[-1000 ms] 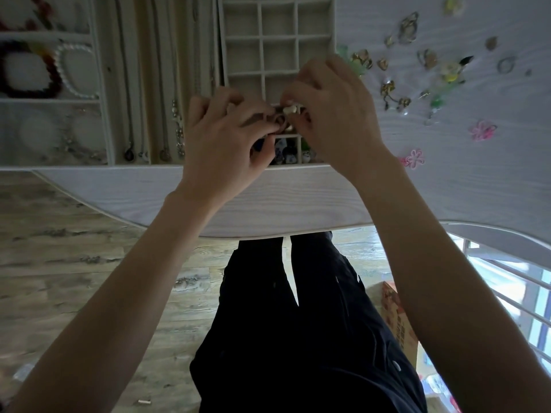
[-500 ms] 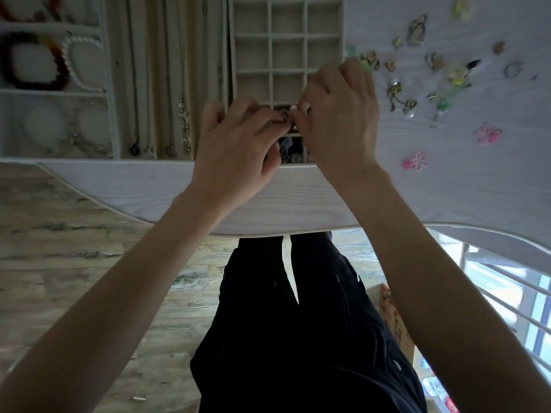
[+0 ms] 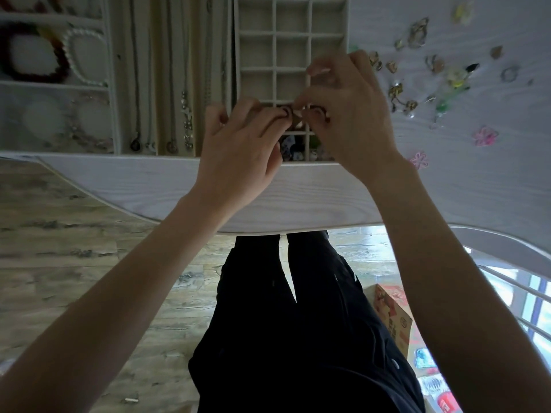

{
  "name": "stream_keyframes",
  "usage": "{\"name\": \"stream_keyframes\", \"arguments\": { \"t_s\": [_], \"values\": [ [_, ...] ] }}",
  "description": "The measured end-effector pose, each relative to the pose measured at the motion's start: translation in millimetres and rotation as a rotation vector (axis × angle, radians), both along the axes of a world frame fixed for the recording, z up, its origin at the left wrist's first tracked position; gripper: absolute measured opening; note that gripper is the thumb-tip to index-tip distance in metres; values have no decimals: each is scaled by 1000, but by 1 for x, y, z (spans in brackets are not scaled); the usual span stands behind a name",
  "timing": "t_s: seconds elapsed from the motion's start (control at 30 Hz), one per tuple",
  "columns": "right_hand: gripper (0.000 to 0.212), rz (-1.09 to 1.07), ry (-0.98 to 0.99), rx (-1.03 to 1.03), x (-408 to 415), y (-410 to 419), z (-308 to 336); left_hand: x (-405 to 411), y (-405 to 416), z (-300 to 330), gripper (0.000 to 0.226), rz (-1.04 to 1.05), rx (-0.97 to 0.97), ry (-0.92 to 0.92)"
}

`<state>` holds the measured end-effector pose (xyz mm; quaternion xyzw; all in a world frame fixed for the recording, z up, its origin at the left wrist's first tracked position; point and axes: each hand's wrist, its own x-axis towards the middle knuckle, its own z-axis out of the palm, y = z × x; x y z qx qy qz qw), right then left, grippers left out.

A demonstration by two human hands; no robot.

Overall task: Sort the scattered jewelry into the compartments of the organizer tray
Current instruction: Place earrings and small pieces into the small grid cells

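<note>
A: What lies nearest?

B: The person's legs in dark trousers (image 3: 286, 338) over a wood-look floor (image 3: 74, 263), with a red printed box (image 3: 393, 317) down at the right. Above that runs the pale edge of the worktop (image 3: 298, 204).

A: And the hands?

B: Both are raised over the near end of the organizer tray (image 3: 347, 31). The left hand (image 3: 238, 147) and the right hand (image 3: 348, 114) meet fingertip to fingertip, and together they pinch a small dark ring-like piece (image 3: 286, 111). Each grip is narrow and closed on that piece; what kind of jewelry it is cannot be told.

A: Where is it, relative to the tray?

B: Held above the grid of small square cells, near the rows closest to the person. The cells under the hands hold small dark and pale items (image 3: 293, 150).

A: Farther out?

B: To the left, necklaces (image 3: 186, 114) lie in long channels, and beyond them a pearl bracelet (image 3: 82, 58) and a dark beaded bracelet (image 3: 35, 55) sit in wider sections. To the right, loose pieces lie scattered on the worktop: two pink flowers (image 3: 419, 160), gold earrings (image 3: 398, 95), a ring (image 3: 510, 73).
</note>
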<state>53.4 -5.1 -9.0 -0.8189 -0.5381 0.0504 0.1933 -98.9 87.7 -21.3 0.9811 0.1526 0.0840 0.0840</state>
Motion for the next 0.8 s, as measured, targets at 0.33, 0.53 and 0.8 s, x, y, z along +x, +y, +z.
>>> {"name": "stream_keyframes", "arguments": {
  "t_s": [0.33,0.53,0.8],
  "values": [
    [7,9,-260,-75,-5,4,-6,1,0,-1,27,-3,10,-9],
    [4,-127,-38,2,-5,5,-7,0,1,-2,26,38,0,-42],
    [6,-126,108,7,-7,-10,-2,-4,5,-2,25,61,-40,-68]
  ]
}}
